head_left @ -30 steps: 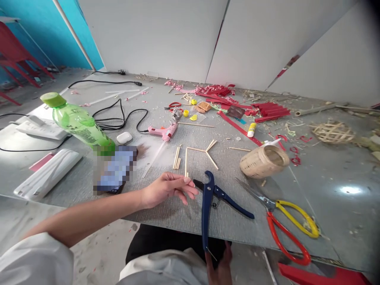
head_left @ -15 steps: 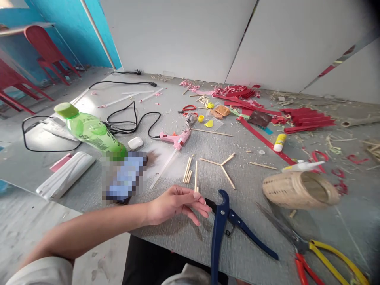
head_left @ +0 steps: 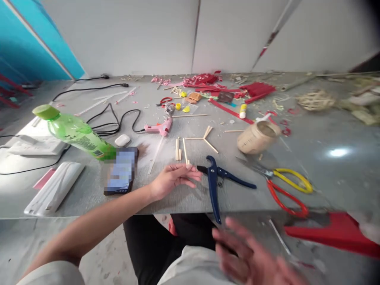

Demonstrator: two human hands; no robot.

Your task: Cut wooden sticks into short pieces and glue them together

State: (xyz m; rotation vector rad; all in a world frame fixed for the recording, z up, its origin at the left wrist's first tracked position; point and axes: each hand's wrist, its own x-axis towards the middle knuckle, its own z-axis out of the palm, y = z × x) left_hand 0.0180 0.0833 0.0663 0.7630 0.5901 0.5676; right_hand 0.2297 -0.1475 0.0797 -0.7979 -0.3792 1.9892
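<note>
While left hand (head_left: 171,182) pinches thin wooden sticks (head_left: 185,149) over near side of table (head_left: 175,202), its fingertips sit just beside dark blade of blue pipe cutter (head_left: 213,178); careless shift could nick skin. Right hand (head_left: 252,257) blurred, fingers spread, seemingly empty, near cutter handle overhanging table edge; bump there could topple cutter. Loose pinch might drop sticks.
</note>
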